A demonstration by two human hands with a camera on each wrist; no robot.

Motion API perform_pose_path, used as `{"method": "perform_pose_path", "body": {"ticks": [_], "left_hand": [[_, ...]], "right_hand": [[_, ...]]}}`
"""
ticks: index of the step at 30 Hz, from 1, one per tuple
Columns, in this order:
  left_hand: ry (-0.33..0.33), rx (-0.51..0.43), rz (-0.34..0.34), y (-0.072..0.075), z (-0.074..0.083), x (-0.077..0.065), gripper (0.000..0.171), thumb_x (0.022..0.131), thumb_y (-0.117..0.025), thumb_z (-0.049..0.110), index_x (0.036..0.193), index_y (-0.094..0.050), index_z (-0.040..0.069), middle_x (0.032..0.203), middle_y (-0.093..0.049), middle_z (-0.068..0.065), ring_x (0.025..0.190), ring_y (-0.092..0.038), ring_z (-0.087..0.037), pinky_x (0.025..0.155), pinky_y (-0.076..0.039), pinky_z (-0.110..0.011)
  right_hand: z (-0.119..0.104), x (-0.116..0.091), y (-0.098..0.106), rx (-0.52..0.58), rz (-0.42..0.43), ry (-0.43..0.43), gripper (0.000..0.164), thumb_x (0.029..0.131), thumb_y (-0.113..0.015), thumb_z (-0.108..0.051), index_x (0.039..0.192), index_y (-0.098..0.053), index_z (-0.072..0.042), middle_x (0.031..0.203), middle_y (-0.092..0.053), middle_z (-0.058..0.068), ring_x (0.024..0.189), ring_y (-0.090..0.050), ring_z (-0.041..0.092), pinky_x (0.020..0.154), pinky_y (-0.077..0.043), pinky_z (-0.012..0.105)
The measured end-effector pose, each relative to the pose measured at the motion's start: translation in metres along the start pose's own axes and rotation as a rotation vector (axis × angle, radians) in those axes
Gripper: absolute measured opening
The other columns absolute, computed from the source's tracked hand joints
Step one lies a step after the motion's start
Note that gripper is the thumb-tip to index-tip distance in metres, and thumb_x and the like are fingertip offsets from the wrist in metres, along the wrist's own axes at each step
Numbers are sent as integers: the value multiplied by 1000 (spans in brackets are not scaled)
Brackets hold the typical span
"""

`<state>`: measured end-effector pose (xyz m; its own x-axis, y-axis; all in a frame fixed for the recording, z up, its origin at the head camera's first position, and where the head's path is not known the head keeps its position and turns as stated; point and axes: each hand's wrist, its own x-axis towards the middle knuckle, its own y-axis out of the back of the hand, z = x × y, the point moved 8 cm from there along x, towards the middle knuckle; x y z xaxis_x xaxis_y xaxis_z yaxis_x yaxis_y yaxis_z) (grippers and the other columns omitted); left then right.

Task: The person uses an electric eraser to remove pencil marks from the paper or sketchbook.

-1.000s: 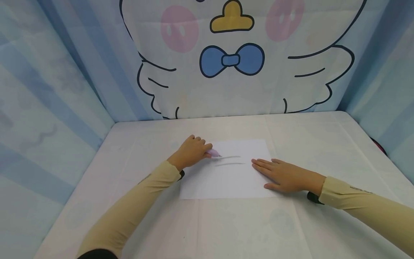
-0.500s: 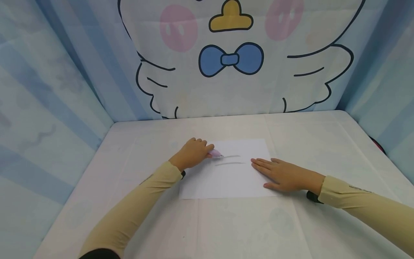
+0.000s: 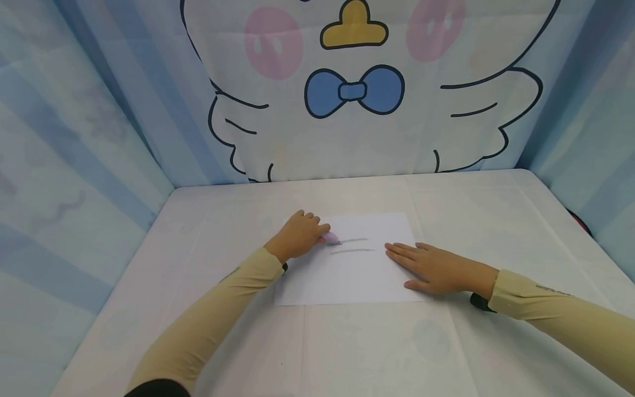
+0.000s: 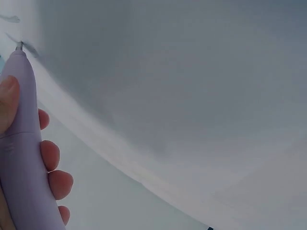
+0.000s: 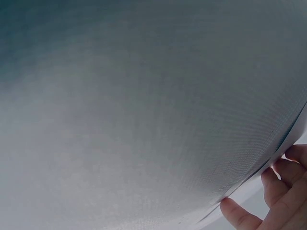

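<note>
A thick lavender pen-shaped tool (image 4: 21,158) with a narrow grey tip is held in my left hand (image 3: 300,236). Its fingers (image 4: 50,155) curl round the barrel, with the thumb along the near side. In the head view the tip meets the left end of the upper grey stroke (image 3: 354,240) on a white sheet of paper (image 3: 342,286). A second grey stroke (image 3: 352,251) runs just below it. My right hand (image 3: 436,270) lies flat, palm down, on the sheet's right side, fingers stretched towards the strokes.
The sheet lies on a table with a pale cloth (image 3: 377,347). Behind stands a fabric backdrop with a cartoon and a blue bow tie (image 3: 354,91). Patterned blue curtains (image 3: 74,165) close off both sides. Dark bands (image 3: 482,303) show at the wrists.
My left hand has shifted slightly to the right, and the lavender tool's tip has moved slightly down and right at the upper stroke. My right hand stays in place.
</note>
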<state>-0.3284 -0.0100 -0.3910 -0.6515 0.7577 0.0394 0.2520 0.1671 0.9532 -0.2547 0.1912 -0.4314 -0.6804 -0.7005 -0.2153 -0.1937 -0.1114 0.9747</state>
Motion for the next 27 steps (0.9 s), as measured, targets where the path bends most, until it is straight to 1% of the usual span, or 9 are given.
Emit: {"method": "perform_pose_path", "body": {"ticks": [5,7,12,15,20,27], "left_hand": [[-3,32,28,3,2,2,20,92,-58,32,105,-61,18,87,-65,-4,82,-60,-20,72,-41,-30],[-2,62,39,5,3,2,19,92,-57,32,105,-61,18,86,-65,-3,81,-60,-19,71,-40,-29],[-6,111,47,8,4,3,20,92,-56,33,105,-62,20,85,-66,-2,80,-61,-18,70,-41,-28],[-10,94,37,8,4,2,20,92,-57,33,106,-62,20,86,-66,-3,81,-61,-19,71,-41,-29],[-3,62,18,5,2,4,21,91,-57,33,107,-61,19,87,-66,-4,81,-61,-20,72,-41,-30],[-6,52,-13,5,3,5,22,92,-57,33,108,-61,19,88,-66,-4,83,-60,-20,72,-41,-30]], "right_hand": [[-1,0,1,-4,19,18,71,95,-47,-46,149,-21,-8,157,-20,7,143,-25,27,109,-29,53],[-2,0,1,-3,24,24,70,95,-47,-45,149,-22,-7,157,-21,8,143,-26,28,108,-29,53],[-2,0,1,3,8,18,70,96,-47,-44,149,-21,-8,158,-20,8,143,-24,28,109,-28,54],[-2,0,1,5,4,15,70,95,-48,-43,149,-21,-8,158,-19,8,143,-24,28,109,-28,54],[-3,0,2,1,10,20,70,95,-47,-43,149,-21,-7,157,-20,8,143,-25,28,109,-28,54],[-3,0,3,9,14,15,70,96,-46,-45,149,-21,-8,157,-20,8,143,-25,29,109,-28,54]]}}
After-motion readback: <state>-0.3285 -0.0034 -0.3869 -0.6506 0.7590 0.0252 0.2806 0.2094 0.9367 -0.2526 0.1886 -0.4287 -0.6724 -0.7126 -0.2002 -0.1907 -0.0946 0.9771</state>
